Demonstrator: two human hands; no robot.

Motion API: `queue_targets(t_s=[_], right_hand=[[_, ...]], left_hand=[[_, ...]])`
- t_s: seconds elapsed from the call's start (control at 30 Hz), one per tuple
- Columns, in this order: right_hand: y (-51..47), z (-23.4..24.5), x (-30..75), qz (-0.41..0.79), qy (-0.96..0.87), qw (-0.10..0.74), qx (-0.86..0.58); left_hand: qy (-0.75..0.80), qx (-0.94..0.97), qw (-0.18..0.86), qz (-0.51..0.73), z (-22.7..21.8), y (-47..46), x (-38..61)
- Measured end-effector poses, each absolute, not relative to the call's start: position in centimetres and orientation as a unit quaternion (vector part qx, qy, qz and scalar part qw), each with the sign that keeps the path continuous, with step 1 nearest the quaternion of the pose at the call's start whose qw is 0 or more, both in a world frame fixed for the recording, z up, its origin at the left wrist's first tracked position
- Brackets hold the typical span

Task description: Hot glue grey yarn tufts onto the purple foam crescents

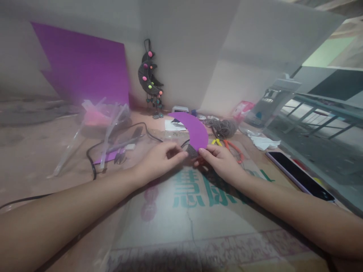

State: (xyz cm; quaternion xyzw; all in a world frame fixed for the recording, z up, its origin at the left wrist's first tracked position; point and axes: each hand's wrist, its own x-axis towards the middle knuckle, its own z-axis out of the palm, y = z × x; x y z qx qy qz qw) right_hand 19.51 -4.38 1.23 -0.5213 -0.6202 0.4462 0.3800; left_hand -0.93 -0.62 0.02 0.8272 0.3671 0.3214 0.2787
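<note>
Both my hands meet at the middle of the floor over a printed sack. My left hand (159, 160) and my right hand (219, 160) pinch the lower tip of a purple crescent-shaped cutout (193, 128), which curves up and away from me. A dark bit at that tip sits between my fingertips; I cannot make out what it is. The fingers of both hands are closed in a pinch.
A big purple sheet (85, 68) leans on the wall at the left. A dark crescent ornament with coloured pompoms (150, 79) hangs in the corner. Orange-handled pliers (234, 149), a twine bundle (224, 128), a phone (300, 175), a black cable (93, 158) and a plastic bag (102, 113) lie around.
</note>
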Motion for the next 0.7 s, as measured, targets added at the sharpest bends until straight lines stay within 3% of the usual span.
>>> queue_targets(t_s=[0.3,0.7], right_hand=[[-3.95,0.79,19.78,0.433,-0.647,0.369,-0.508],[-4.02,0.97,19.98,0.368,-0.666,0.344,-0.55]], left_hand=[[0.317,0.89,0.159,0.286,-0.11,-0.85,-0.8],[0.282,0.914,0.134,0.261,-0.1,-1.0,-0.79]])
